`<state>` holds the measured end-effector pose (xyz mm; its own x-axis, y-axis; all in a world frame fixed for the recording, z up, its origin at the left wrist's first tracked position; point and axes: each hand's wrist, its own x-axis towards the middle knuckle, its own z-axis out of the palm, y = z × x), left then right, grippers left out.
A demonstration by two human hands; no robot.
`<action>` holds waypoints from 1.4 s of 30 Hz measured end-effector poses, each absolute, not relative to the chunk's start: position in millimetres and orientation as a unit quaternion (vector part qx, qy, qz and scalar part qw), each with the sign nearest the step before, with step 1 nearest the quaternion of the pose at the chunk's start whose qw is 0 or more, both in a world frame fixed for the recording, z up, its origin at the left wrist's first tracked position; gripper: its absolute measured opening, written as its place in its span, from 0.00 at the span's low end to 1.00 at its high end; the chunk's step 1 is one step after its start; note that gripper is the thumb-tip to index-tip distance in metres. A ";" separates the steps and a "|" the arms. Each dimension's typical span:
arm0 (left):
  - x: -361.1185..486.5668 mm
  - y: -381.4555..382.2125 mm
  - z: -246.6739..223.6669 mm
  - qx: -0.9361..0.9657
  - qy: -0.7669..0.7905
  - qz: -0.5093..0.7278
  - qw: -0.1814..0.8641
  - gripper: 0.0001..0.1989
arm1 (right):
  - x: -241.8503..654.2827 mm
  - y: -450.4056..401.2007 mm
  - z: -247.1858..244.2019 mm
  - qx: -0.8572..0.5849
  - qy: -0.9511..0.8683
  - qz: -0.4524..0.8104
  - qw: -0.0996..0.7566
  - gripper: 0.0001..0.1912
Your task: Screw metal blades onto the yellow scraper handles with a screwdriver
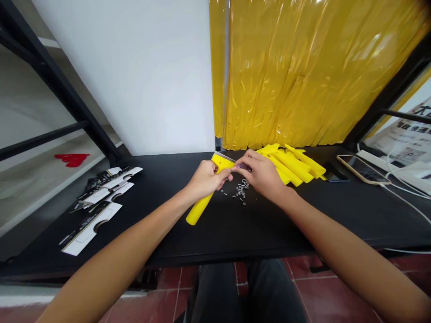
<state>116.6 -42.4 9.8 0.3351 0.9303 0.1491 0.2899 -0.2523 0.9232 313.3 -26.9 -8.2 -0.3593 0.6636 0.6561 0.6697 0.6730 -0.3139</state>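
Note:
A yellow scraper [201, 209] with a wide head and a thin metal blade [222, 155] is tilted over the black table. My left hand [204, 179] is closed round it just below the head, and the handle points down towards me. At the right side of the head, the fingertips of my right hand [262, 174] are pinched together close to the left thumb. Whatever they hold is too small to make out. Small metal screws and nuts [240, 192] lie scattered on the table below my hands.
More yellow scraper handles [292, 167] lie piled behind my right hand. Farther right are a dark phone [334, 173], a charging phone [363, 169] and white cables [409, 204]. Printed cards [90, 231] lie at left, red pieces [72, 159] on a shelf. A yellow plastic curtain [286, 76] hangs behind.

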 end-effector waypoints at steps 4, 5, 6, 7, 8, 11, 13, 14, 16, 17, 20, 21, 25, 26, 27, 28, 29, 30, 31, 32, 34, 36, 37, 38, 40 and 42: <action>116.5 -43.0 11.9 0.667 0.411 0.380 0.492 0.11 | 313.1 -19.7 -9.6 -0.410 -0.784 0.116 0.451 0.11; 116.9 -42.2 10.4 0.651 0.403 0.384 0.516 0.10 | 313.0 -17.8 -10.4 -0.415 -0.775 0.144 0.455 0.13; 117.4 -41.0 8.5 0.630 0.397 0.391 0.541 0.09 | 312.8 -16.1 -11.3 -0.420 -0.766 0.161 0.458 0.14; 118.1 -39.7 6.2 0.606 0.392 0.400 0.565 0.07 | 312.7 -14.7 -11.9 -0.425 -0.761 0.168 0.460 0.15; 118.9 -38.3 4.0 0.580 0.392 0.411 0.585 0.06 | 312.6 -13.8 -12.1 -0.427 -0.757 0.164 0.467 0.16; 120.8 -34.3 -0.8 0.526 0.403 0.433 0.612 0.03 | 313.5 -14.9 -7.5 -0.400 -0.738 0.137 0.525 0.18; 121.2 -32.0 -2.1 0.512 0.406 0.439 0.616 0.04 | 315.7 -18.7 -0.1 -0.372 -0.725 0.134 0.564 0.17; 121.3 -31.1 -2.4 0.505 0.404 0.443 0.620 0.04 | 317.0 -21.1 4.1 -0.362 -0.721 0.131 0.576 0.17; 121.4 -29.9 -2.7 0.488 0.397 0.449 0.635 0.03 | 319.5 -25.9 11.9 -0.349 -0.713 0.144 0.591 0.14; 121.4 -29.6 -2.7 0.478 0.394 0.451 0.643 0.03 | 320.3 -27.9 14.8 -0.341 -0.706 0.170 0.597 0.12; 121.6 -29.4 -3.2 0.449 0.395 0.444 0.668 0.02 | 319.7 -31.5 18.2 -0.308 -0.666 0.285 0.616 0.12; 121.6 -29.3 -3.5 0.440 0.396 0.439 0.676 0.02 | 318.6 -32.1 18.0 -0.298 -0.655 0.312 0.620 0.12; 121.1 -27.7 -5.3 0.423 0.394 0.429 0.695 0.02 | 313.5 -34.0 15.3 -0.280 -0.655 0.334 0.617 0.12; 121.0 -27.2 -5.7 0.423 0.392 0.429 0.695 0.02 | 312.6 -34.5 14.9 -0.283 -0.660 0.331 0.612 0.12; 120.9 -26.8 -6.0 0.425 0.391 0.430 0.695 0.02 | 312.0 -35.0 14.6 -0.288 -0.665 0.327 0.607 0.12; 120.7 -26.5 -6.1 0.426 0.390 0.430 0.694 0.02 | 311.7 -35.5 14.4 -0.293 -0.669 0.323 0.602 0.12; 120.7 -26.4 -6.1 0.427 0.390 0.429 0.694 0.02 | 311.5 -35.8 14.2 -0.299 -0.671 0.320 0.598 0.12; 120.6 -26.5 -5.9 0.428 0.391 0.429 0.693 0.01 | 311.5 -35.9 13.9 -0.305 -0.674 0.317 0.594 0.13; 120.6 -26.7 -5.6 0.429 0.391 0.428 0.693 0.01 | 311.6 -35.7 13.5 -0.311 -0.676 0.315 0.589 0.13; 120.6 -27.1 -5.2 0.430 0.391 0.429 0.692 0.01 | 311.7 -35.3 12.9 -0.313 -0.678 0.314 0.586 0.13; 120.8 -28.0 -4.5 0.433 0.392 0.430 0.688 0.01 | 311.9 -34.0 11.3 -0.311 -0.682 0.316 0.581 0.13; 121.0 -28.6 -4.3 0.438 0.396 0.433 0.681 0.01 | 312.2 -32.7 10.2 -0.303 -0.684 0.323 0.579 0.12; 121.0 -28.9 -4.3 0.441 0.396 0.434 0.679 0.01 | 312.5 -32.3 10.1 -0.298 -0.684 0.326 0.580 0.12; 121.1 -29.0 -4.3 0.443 0.396 0.435 0.676 0.01 | 312.8 -32.2 10.3 -0.294 -0.685 0.329 0.579 0.12; 120.9 -29.0 -4.4 0.446 0.394 0.436 0.675 0.01 | 313.6 -32.7 11.7 -0.289 -0.687 0.329 0.580 0.11; 120.5 -28.8 -4.0 0.445 0.392 0.438 0.675 0.01 | 314.2 -33.7 13.3 -0.287 -0.685 0.327 0.584 0.11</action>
